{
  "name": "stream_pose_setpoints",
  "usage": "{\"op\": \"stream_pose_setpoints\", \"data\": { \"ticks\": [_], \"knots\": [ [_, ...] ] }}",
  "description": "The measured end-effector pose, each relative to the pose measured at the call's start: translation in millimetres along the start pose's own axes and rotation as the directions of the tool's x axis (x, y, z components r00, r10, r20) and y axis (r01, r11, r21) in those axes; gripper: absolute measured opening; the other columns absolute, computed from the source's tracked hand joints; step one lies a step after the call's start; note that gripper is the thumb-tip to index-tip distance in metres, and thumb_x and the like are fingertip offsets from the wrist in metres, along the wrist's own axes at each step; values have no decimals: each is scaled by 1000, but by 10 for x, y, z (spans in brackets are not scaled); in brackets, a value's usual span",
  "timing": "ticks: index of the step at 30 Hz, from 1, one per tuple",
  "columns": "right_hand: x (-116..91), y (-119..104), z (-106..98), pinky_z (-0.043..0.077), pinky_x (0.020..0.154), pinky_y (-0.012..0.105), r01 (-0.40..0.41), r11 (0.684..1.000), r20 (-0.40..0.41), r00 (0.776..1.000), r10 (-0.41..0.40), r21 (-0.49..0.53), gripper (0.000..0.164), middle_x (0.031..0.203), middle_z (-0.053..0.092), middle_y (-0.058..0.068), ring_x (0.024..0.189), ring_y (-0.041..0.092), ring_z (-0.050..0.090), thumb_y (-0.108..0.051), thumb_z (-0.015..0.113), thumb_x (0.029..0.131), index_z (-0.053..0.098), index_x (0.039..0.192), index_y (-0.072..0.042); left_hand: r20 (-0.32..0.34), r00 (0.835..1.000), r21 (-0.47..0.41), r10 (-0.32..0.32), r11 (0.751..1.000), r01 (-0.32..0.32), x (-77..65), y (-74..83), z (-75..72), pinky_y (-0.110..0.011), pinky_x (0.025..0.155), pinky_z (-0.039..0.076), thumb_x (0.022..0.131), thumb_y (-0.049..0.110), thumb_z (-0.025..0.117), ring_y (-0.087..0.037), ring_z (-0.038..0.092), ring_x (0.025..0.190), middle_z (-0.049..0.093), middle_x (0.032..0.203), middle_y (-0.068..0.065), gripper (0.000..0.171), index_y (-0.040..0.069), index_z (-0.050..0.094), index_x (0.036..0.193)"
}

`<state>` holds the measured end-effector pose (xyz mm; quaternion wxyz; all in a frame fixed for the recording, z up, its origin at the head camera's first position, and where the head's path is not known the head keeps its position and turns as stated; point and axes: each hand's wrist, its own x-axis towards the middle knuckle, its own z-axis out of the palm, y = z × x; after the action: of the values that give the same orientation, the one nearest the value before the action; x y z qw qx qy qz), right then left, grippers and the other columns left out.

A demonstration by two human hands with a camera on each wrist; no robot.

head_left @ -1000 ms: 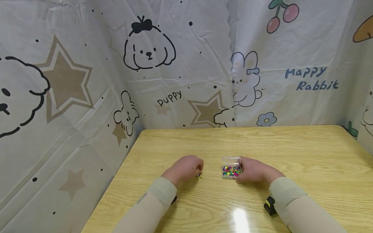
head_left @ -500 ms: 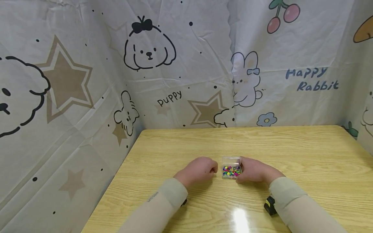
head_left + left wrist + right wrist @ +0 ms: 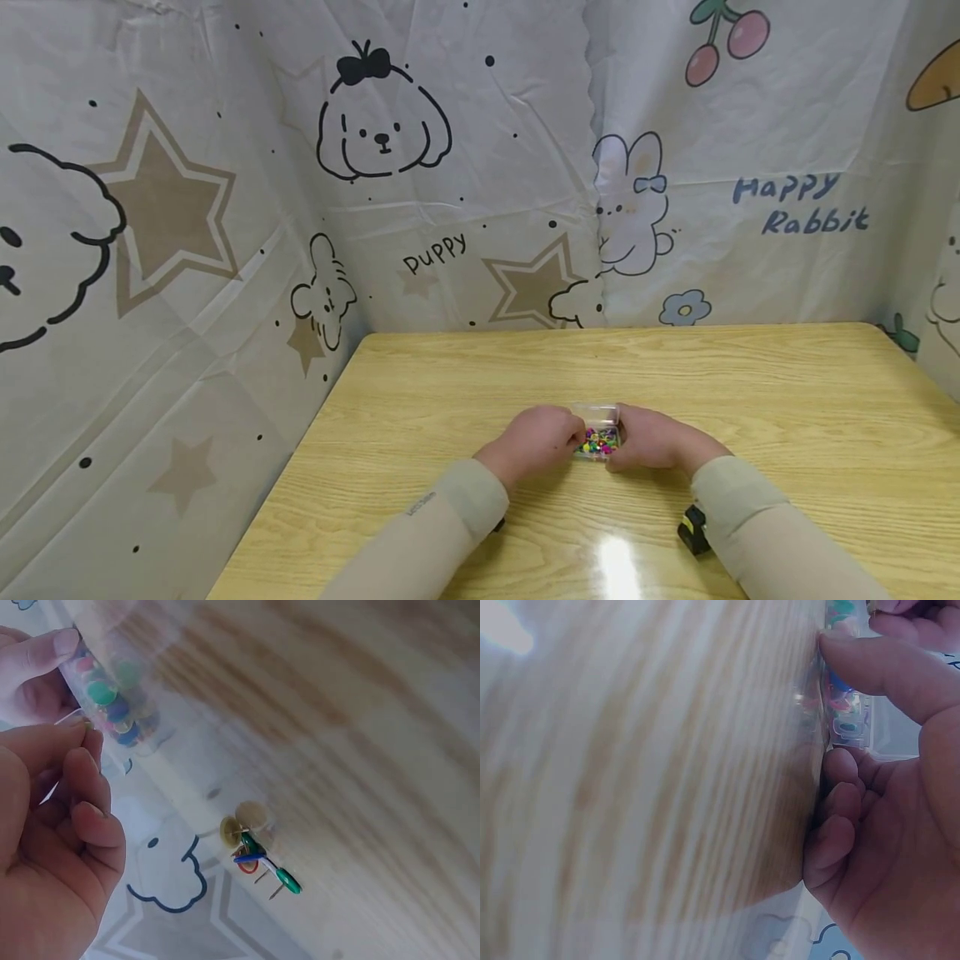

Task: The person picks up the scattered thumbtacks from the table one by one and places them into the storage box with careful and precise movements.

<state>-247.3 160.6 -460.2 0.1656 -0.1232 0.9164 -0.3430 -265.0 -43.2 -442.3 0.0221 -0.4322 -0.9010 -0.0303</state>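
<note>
A small clear plastic box (image 3: 597, 457) of colourful thumbtacks (image 3: 602, 442) stands on the table with its hinged lid (image 3: 596, 412) raised. My right hand (image 3: 651, 437) grips the box's right side, thumb at the front edge and fingers behind. My left hand (image 3: 536, 440) is over the box's left side. In the left wrist view, its thumb and forefinger pinch a tiny thumbtack (image 3: 88, 726), mostly hidden by the fingertips. Several loose thumbtacks (image 3: 259, 855) lie in a small heap on the table in that view; in the head view the left hand and arm hide them.
The wooden table (image 3: 750, 383) reaches back to a white printed cloth (image 3: 450, 217) that hangs behind it and at both sides. A black and yellow wrist device (image 3: 693, 531) sits under the right sleeve.
My left hand has moved right, from the loose thumbtacks to the left part of the box. My right hand and the box have stayed in place.
</note>
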Motion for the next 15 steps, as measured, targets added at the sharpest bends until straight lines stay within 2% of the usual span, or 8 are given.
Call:
{"op": "stream_pose_setpoints", "data": {
  "ticks": [9,12,15],
  "knots": [
    [-6,3,3,39,62,35,8,1000,-6,1000,-8,8,61,82,53,5,69,19,46,-18,83,66,51,118,-9,51,999,61,-17,998,14,3,11,34,-19,58,44,94,23,61,-2,45,61,57,74,11,12,22,71,86],
    [-3,5,3,39,61,35,8,1000,-8,1000,-8,3,61,81,52,5,68,19,46,-18,83,65,51,117,-9,47,999,84,11,996,-15,-16,7,19,-19,56,44,94,22,61,-2,45,60,57,73,11,14,22,70,84],
    [-4,4,1,39,64,36,9,1000,-6,1000,-9,1,62,84,54,4,71,19,47,-18,83,66,51,117,-9,65,995,112,70,991,-77,-46,-6,-7,-18,59,46,94,20,61,-1,45,62,59,77,11,13,22,72,87]
  ]
}}
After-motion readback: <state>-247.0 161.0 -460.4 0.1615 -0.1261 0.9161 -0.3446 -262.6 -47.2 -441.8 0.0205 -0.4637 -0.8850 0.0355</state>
